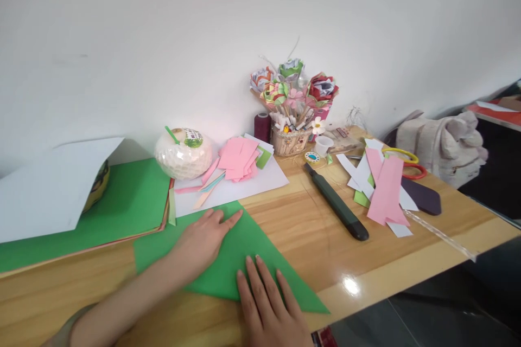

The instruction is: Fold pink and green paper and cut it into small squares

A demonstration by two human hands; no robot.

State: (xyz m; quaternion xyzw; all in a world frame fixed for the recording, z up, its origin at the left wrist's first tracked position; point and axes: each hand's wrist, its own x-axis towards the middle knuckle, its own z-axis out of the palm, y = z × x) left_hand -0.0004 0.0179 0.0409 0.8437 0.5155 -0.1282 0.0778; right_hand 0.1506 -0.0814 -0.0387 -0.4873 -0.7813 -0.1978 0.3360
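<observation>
Hands [202, 239] loosely spread on green paper [226, 271]

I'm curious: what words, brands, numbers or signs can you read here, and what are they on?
None can be read for certain.
Label on the wrapped white round item: dark marks, too small and blurred.
Flat packet by the wall: reddish patch, too small to tell.
Green paper: no writing visible.

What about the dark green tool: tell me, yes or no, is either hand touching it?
No, the dark green tool lies on the table, apart from the left hand and right hand, both on green paper.
</observation>
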